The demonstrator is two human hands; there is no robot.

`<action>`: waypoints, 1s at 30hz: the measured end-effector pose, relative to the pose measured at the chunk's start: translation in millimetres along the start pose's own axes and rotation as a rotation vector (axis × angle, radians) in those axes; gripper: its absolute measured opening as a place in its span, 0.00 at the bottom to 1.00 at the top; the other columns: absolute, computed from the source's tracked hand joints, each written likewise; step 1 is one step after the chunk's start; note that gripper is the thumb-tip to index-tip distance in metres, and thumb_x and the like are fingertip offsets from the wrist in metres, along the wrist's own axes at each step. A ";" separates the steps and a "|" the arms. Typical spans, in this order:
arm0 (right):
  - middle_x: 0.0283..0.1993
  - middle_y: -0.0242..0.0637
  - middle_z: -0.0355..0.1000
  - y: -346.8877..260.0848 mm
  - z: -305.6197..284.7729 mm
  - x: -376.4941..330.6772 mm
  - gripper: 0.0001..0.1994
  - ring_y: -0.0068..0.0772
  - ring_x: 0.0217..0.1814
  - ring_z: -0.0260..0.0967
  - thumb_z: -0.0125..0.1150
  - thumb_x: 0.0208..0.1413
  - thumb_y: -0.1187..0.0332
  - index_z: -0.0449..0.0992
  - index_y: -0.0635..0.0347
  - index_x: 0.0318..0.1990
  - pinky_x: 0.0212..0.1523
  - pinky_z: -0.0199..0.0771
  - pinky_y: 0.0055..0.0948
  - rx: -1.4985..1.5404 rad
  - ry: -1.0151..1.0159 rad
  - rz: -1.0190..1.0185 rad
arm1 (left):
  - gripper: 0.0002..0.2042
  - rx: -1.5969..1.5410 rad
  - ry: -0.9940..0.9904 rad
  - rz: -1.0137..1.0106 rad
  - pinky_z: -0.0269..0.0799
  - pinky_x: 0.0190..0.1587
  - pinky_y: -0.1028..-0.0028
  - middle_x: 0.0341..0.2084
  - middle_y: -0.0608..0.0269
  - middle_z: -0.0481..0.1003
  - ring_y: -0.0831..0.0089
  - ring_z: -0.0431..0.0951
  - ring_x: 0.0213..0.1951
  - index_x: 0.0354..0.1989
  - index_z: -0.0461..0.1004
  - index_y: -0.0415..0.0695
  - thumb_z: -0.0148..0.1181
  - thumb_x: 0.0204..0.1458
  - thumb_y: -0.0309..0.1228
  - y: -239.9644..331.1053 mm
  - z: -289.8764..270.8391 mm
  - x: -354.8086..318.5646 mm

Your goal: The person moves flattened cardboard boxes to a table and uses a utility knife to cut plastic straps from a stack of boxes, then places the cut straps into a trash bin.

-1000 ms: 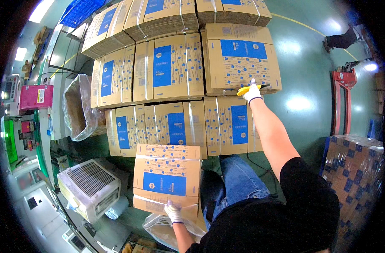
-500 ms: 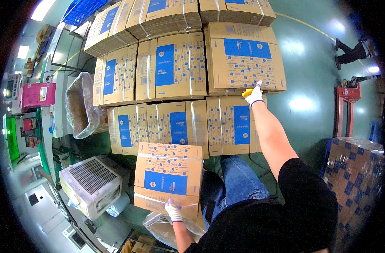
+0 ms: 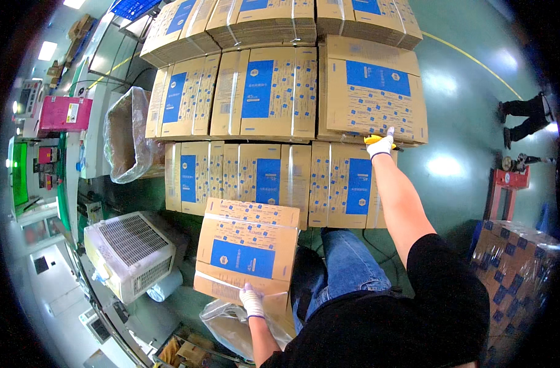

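Observation:
My left hand (image 3: 252, 301), in a white glove, grips the near edge of a bundle of flattened cartons (image 3: 242, 253). The thumb lies on top; its other fingers are mostly hidden. White straps cross this brown bundle, which has blue printed panels and sits tilted just left of my legs. Stretched out ahead, my gloved right hand (image 3: 381, 145) is closed around a small yellow tool (image 3: 372, 140), whose exact kind I cannot make out. That hand is at the near edge of a carton stack (image 3: 375, 92), with the thumb against the cardboard.
Rows of strapped carton bundles (image 3: 264, 92) lie ahead. A white vented machine (image 3: 130, 253) and a plastic-lined carton (image 3: 128, 135) stand left. At right are a wrapped stack (image 3: 516, 270), a red pallet jack (image 3: 510, 178) and another person's legs (image 3: 520, 115).
The view has shifted, so the stacks ahead sit further right in the picture. The bundle at my left hand is turned slightly. Both hands keep their grips.

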State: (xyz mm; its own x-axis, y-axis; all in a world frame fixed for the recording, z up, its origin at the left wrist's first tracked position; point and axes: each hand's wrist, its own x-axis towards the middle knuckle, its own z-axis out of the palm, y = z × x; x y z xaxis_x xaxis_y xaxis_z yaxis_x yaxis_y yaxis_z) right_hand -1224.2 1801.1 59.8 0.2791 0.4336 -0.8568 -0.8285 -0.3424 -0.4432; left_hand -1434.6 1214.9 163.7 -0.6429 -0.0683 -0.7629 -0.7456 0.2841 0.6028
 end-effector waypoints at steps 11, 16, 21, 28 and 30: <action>0.32 0.30 0.65 -29.5 15.3 -43.0 0.25 0.29 0.32 0.59 0.65 0.32 0.44 0.67 0.45 0.37 0.26 0.60 0.30 0.046 -0.352 -0.023 | 0.10 0.153 0.033 0.094 0.55 0.11 0.75 0.08 0.71 0.56 0.78 0.56 0.09 0.22 0.57 0.46 0.46 0.51 0.33 -1.5 12.8 -8.2; 0.37 0.33 0.68 -45.0 10.0 -32.5 0.18 0.34 0.34 0.62 0.56 0.43 0.51 0.69 0.51 0.38 0.33 0.63 0.35 -0.167 -0.481 -0.053 | 0.12 0.275 0.005 0.177 0.63 0.18 0.71 0.18 0.64 0.65 0.74 0.65 0.18 0.30 0.64 0.40 0.48 0.50 0.38 10.1 6.2 -13.1; 0.42 0.38 0.69 -67.1 40.8 -21.5 0.18 0.41 0.44 0.64 0.55 0.44 0.59 0.70 0.58 0.41 0.44 0.64 0.40 -0.124 -0.562 -0.096 | 0.13 0.191 0.102 0.121 0.62 0.14 0.73 0.13 0.63 0.63 0.73 0.64 0.11 0.29 0.64 0.39 0.49 0.50 0.38 -2.7 -20.8 3.6; 0.52 0.41 0.62 -104.1 -31.6 -94.2 0.25 0.45 0.51 0.59 0.52 0.45 0.57 0.62 0.59 0.50 0.50 0.61 0.44 -0.480 -0.889 -0.499 | 0.11 -0.164 0.062 0.312 0.58 0.13 0.76 0.12 0.69 0.62 0.79 0.61 0.12 0.25 0.67 0.41 0.51 0.49 0.38 14.5 -48.4 10.9; 0.53 0.40 0.60 -68.2 -89.4 -183.5 0.28 0.43 0.52 0.58 0.55 0.43 0.55 0.60 0.57 0.52 0.50 0.61 0.43 -0.567 -0.820 -0.373 | 0.11 -0.216 0.118 0.321 0.56 0.15 0.78 0.12 0.71 0.61 0.82 0.59 0.14 0.24 0.68 0.42 0.51 0.50 0.37 19.3 -77.2 11.2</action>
State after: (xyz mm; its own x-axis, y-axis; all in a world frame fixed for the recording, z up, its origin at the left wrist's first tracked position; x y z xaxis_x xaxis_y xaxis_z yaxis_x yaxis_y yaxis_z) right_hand -1175.6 1670.3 223.6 -0.1185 0.9480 -0.2955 -0.3522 -0.3183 -0.8801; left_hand -1469.7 1145.8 184.9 -0.8555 -0.1215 -0.5034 -0.5152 0.1026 0.8509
